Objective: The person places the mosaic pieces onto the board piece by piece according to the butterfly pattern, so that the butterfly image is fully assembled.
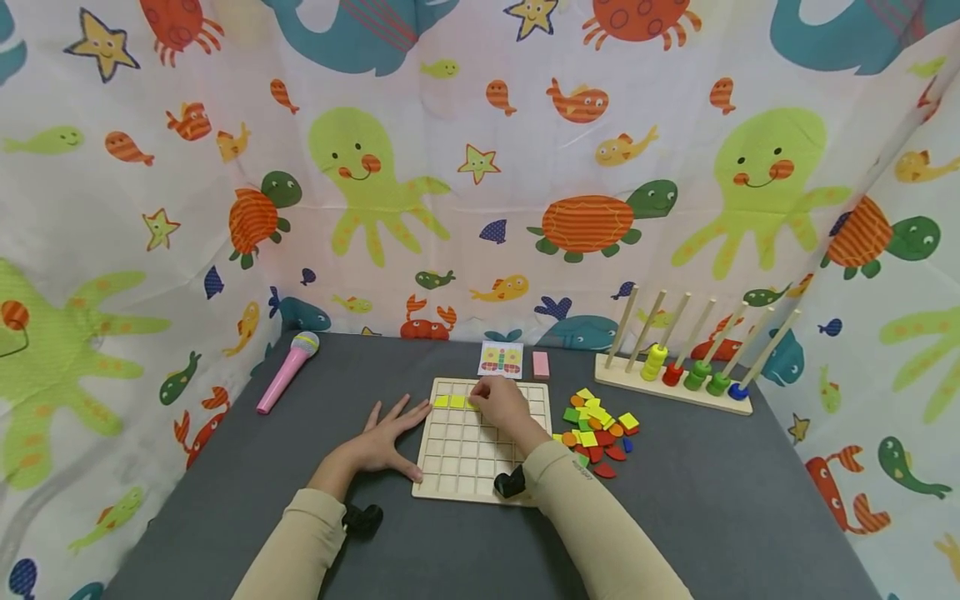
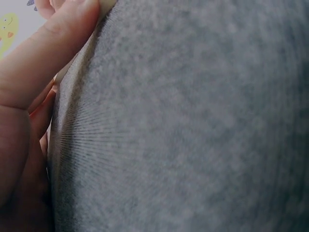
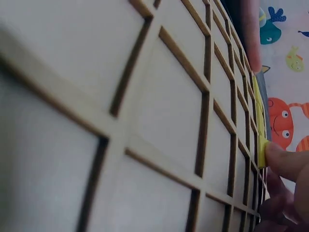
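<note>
A wooden grid board (image 1: 456, 457) lies on the dark tabletop, with yellow square tiles (image 1: 457, 402) side by side in its second row from the back. My right hand (image 1: 504, 407) reaches over the board and pinches a yellow tile (image 3: 262, 153) at the end of that row. In the right wrist view its thumb presses against this tile's edge. My left hand (image 1: 378, 442) spreads its fingers beside the board, thumb and fingertips at the left rim. The left wrist view shows its thumb (image 2: 48, 53) at the board's edge.
Right of the board lies a pile of coloured pieces (image 1: 596, 425). Behind the board are a pattern card (image 1: 501, 358) and a pink block (image 1: 541, 365). A peg stand with coloured rings (image 1: 675, 383) stands back right. A pink toy microphone (image 1: 288, 372) lies back left.
</note>
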`<move>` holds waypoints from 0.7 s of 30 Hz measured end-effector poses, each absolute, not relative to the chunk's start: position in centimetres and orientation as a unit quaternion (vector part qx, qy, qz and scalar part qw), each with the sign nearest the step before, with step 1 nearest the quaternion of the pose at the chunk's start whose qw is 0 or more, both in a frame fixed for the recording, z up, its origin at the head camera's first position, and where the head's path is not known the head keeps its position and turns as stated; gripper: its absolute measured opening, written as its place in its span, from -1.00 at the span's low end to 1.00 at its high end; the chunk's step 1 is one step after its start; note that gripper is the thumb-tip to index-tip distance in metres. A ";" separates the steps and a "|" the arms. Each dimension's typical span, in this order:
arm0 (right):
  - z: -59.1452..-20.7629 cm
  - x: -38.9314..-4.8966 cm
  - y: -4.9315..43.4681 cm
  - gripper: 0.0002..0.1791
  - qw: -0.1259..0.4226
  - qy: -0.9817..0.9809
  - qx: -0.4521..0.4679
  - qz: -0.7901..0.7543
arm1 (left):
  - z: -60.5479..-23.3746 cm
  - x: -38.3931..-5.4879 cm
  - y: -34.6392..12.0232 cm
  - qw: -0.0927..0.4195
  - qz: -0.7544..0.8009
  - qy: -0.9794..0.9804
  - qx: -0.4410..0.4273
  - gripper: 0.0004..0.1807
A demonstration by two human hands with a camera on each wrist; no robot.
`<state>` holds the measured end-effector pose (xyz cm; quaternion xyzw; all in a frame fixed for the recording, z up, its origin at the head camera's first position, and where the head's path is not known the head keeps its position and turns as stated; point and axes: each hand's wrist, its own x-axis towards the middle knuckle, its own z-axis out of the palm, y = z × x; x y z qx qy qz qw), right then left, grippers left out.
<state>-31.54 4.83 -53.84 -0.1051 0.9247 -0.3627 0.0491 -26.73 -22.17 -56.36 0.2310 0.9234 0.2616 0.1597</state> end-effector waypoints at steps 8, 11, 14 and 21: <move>-53.7 -31.2 4.7 -0.83 0.051 0.929 -0.076 -0.359 | -56.7 -26.9 -22.2 0.162 0.264 0.922 0.230 0.43; -53.8 -31.3 5.1 -0.84 0.047 0.923 -0.080 -0.372 | -56.4 -26.8 -22.1 0.156 0.271 0.920 0.237 0.42; -53.7 -31.3 5.7 -0.87 0.045 0.920 -0.090 -0.379 | -56.2 -26.6 -22.0 0.156 0.267 0.921 0.238 0.40; -53.0 -31.3 7.1 -0.84 0.033 0.923 -0.095 -0.371 | -55.9 -26.4 -22.0 0.148 0.266 0.922 0.237 0.39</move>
